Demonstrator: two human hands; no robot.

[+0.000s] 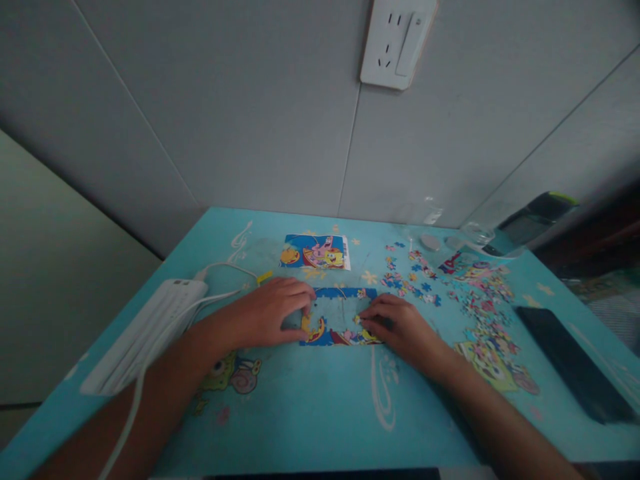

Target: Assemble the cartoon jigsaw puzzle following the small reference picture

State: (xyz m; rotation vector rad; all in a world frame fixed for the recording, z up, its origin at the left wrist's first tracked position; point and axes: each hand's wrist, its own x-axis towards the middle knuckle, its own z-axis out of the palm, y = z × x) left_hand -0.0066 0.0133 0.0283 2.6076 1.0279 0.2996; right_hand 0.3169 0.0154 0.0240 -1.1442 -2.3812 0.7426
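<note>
A partly assembled jigsaw puzzle (340,339) lies on the blue table, its border joined around an open middle. My left hand (277,312) rests at its left edge, thumb and fingers apart, holding nothing visible. At the right side, my right hand (395,323) pinches a small puzzle piece (357,319) between thumb and fingertips, over the inner right part of the frame. Behind the puzzle lies a printed picture card (317,252) with cartoon figures. Loose puzzle pieces (400,285) are scattered to the right of it.
A white power strip (145,333) with cables lies at the left. More pieces (487,310) are heaped at the right, beside a dark phone-like slab (570,360). Clear containers (479,233) stand at the back right. The wall carries a socket (399,43).
</note>
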